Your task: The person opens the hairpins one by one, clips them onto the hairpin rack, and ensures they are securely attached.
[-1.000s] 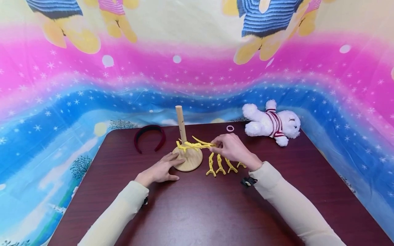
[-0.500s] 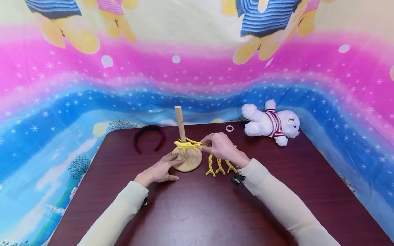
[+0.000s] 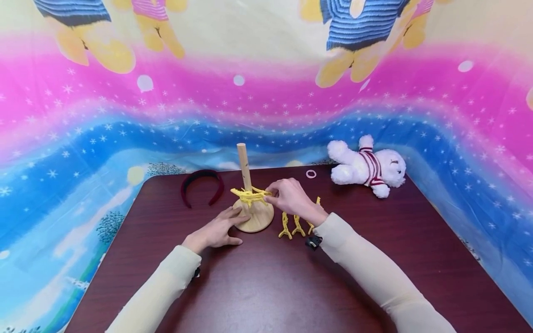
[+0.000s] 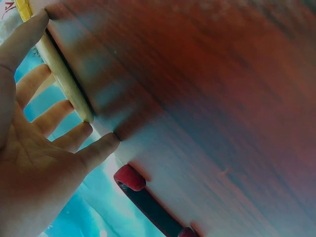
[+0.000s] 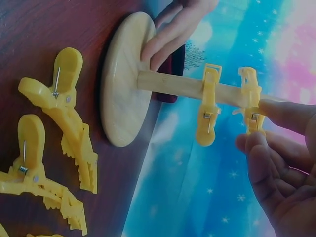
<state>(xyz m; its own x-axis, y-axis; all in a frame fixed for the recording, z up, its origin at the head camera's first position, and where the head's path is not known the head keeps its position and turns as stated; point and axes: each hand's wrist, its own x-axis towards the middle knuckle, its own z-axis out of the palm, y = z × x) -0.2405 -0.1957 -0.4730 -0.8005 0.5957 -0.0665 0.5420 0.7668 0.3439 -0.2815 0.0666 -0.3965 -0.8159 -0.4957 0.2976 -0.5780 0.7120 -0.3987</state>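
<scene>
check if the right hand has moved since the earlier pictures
Yes: in the head view, the right hand has moved left, closer to the wooden post, which has stayed put.

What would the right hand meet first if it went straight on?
Most likely the post: the clip in the right hand overlaps it in the right wrist view, though whether they touch is unclear.
</scene>
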